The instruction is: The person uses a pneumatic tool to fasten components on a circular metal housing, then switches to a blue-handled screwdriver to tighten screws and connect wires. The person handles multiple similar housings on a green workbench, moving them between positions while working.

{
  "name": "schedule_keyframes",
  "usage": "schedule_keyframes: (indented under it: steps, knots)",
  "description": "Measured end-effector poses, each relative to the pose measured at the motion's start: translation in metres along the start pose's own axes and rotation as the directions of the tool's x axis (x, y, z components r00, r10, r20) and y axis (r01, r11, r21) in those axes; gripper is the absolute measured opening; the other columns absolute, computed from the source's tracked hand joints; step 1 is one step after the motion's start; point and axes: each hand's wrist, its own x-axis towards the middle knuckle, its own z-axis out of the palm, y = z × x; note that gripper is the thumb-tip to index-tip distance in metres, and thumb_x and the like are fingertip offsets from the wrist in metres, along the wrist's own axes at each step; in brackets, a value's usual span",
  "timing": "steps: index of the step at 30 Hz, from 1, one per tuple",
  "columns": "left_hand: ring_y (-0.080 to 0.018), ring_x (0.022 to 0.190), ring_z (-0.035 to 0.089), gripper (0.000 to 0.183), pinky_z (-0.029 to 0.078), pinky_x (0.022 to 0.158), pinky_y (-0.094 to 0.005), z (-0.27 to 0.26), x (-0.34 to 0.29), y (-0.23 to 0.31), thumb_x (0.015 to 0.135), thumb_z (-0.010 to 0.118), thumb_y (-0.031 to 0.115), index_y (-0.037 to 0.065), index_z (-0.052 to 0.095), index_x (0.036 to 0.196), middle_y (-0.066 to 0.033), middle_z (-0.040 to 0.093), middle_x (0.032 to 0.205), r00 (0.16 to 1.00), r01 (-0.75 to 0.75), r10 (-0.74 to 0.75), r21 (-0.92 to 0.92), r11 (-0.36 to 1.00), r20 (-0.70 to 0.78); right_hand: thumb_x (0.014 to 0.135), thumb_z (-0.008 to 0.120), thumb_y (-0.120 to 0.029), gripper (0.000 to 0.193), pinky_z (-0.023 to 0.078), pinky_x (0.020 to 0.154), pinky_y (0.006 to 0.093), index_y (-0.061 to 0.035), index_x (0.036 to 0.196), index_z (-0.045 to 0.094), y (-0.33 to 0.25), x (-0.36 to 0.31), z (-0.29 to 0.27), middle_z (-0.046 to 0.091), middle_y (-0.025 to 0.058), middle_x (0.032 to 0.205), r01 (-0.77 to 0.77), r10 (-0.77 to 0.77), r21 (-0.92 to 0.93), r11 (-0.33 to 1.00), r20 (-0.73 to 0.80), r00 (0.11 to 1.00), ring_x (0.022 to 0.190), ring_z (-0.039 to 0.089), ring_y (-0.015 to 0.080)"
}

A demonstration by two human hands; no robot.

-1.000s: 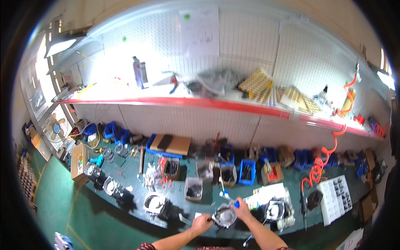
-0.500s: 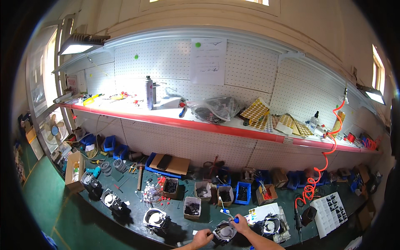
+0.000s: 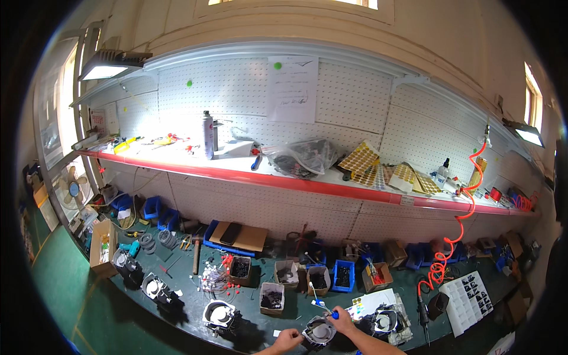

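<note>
1. Compared with the earlier frame, the whole view sits slightly shifted; the left hand (image 3: 288, 339) and right hand (image 3: 344, 323) show almost no change of place against the round housing (image 3: 319, 333), which stays between them.
2. The round housing rests on the dark green surface (image 3: 191, 299), at the near edge, its open ring facing up.
3. The left hand comes in low from the near side, just left of the housing, knuckles up and wrist bent toward it.
4. Its fingers are curled, the tips at the housing's left rim; I cannot tell whether they pinch it or only touch it.
5. The right forearm slants in from the near right, and the hand is held over the housing's far right rim.
6. Its fingers are closed around a small blue piece (image 3: 335, 315); what kind of piece cannot be told.
7. Just beyond the housing lies a white-and-blue piece (image 3: 319, 303).
8. To the housing's right are a second housing (image 3: 384, 322) and a white sheet with yellow dots (image 3: 381, 300); well to its left stands a third housing (image 3: 219, 313).
9. High beyond the housing, a paper sheet (image 3: 291, 92) on the pegboard (image 3: 349, 97) carries handwritten lines, a tick and a green dot. Any lettering on the spray can (image 3: 207, 136), beyond the housing to the left, is too small to read.
</note>
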Motion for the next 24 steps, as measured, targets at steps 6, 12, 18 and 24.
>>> schedule_keyframes:
  steps: [6,12,18,24]
  knots:
    - [-0.0128,0.071,0.065,0.016,0.057,0.063,-0.0276,-0.008,0.017,-0.021,0.099,0.071,0.019,0.004,0.073,0.092,-0.0016,0.07,0.083,0.842,0.536,-0.339,-0.585,0.608,0.419,0.081,0.084,-0.02,0.034,0.05,0.069,0.0417,-0.0029,0.098,0.059,-0.001,0.004,0.004,0.064,0.0166,0.082,0.021,-0.021,0.023,1.0,0.011,1.0,0.074,0.061,0.032]
    - [-0.0131,0.07,0.065,0.019,0.054,0.06,-0.0282,-0.002,-0.013,0.026,0.098,0.073,0.02,0.003,0.071,0.088,-0.0015,0.069,0.084,0.982,-0.157,0.178,0.24,0.958,-0.07,0.082,0.083,-0.019,0.033,0.052,0.07,0.0419,-0.0031,0.097,0.059,0.007,0.001,0.0,0.065,0.0169,0.081,0.004,-0.004,-0.021,1.0,0.01,1.0,0.075,0.064,0.0323]
    - [-0.0127,0.068,0.064,0.024,0.055,0.061,-0.0285,-0.006,0.002,-0.011,0.098,0.073,0.025,0.004,0.07,0.088,-0.0019,0.068,0.08,0.947,0.32,-0.25,-0.557,0.766,0.201,0.082,0.084,-0.018,0.032,0.053,0.071,0.0421,-0.0032,0.098,0.06,-0.005,0.005,0.004,0.067,0.0175,0.083,0.011,-0.011,-0.016,1.0,0.013,1.0,0.076,0.066,0.0339]
    - [-0.0126,0.066,0.063,0.027,0.055,0.061,-0.0287,-0.009,0.001,-0.002,0.095,0.076,0.029,0.004,0.068,0.089,-0.0019,0.067,0.078,0.998,-0.031,0.035,-0.08,0.996,0.043,0.082,0.084,-0.017,0.032,0.053,0.072,0.0417,-0.0033,0.099,0.06,0.001,0.007,0.007,0.068,0.0175,0.084,0.007,-0.007,-0.011,1.0,0.01,1.0,0.077,0.067,0.0339]
